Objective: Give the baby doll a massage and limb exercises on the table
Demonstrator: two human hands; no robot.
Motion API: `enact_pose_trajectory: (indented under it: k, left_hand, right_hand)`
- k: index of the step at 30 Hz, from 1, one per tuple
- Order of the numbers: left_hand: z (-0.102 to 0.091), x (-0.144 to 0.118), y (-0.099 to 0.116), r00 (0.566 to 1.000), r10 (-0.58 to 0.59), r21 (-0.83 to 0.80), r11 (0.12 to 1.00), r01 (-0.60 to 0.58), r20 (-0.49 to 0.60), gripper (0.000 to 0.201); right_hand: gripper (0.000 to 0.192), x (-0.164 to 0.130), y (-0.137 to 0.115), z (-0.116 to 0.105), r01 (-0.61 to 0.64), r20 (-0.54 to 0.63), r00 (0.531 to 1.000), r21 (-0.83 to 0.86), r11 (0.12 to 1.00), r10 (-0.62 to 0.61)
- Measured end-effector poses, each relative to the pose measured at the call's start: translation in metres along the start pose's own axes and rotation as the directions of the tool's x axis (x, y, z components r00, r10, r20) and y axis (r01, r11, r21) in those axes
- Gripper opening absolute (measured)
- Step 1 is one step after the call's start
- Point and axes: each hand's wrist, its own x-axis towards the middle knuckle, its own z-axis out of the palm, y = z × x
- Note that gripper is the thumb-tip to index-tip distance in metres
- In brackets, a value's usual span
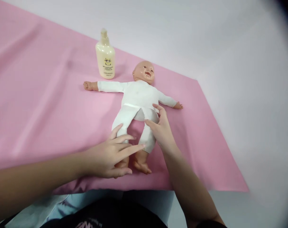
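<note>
A baby doll lies on its back, dressed in white cloth with bare plastic head, hands and feet. Its arms stretch out to both sides, and its feet point toward me. My left hand is open, fingers spread across the doll's lower leg on the left, its fingertips reaching over toward the other leg. Curved beside the doll's thigh on the right is my right hand, thumb and forefinger apart, the thumb touching the white cloth. Its remaining fingers are partly hidden.
A cream pump bottle with a cow label stands upright beyond the doll's outstretched arm. Under everything lies a pink sheet with soft folds. Its edges run along the back, right and front, and a pale surface shows beyond.
</note>
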Motion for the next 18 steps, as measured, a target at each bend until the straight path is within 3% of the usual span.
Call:
enact_pose_trajectory:
  k: [6, 10, 15, 18]
  left_hand:
    - [-0.006, 0.006, -0.003, 0.993, -0.116, -0.445, 0.888, 0.117, 0.03, 0.055]
    - [-0.008, 0.007, -0.002, 0.99, -0.084, -0.387, 0.914, 0.12, 0.109, 0.06]
    - [-0.011, 0.005, -0.001, 0.988, -0.151, -0.466, 0.873, 0.145, 0.026, 0.058]
    - [-0.012, 0.0, -0.002, 0.986, -0.164, -0.494, 0.857, 0.148, 0.01, 0.059]
  right_hand:
    - [0.045, 0.007, 0.013, 0.002, 0.007, -0.023, 1.0, 0.13, 0.992, -0.004]
    - [0.039, 0.007, 0.016, 0.0, 0.074, -0.068, 0.996, 0.161, 0.984, -0.063]
    - [0.036, -0.005, 0.002, 0.004, 0.175, -0.173, 0.972, 0.084, 0.981, -0.158]
    - [0.037, -0.015, -0.008, 0.008, 0.315, -0.236, 0.925, 0.041, 0.948, -0.297]
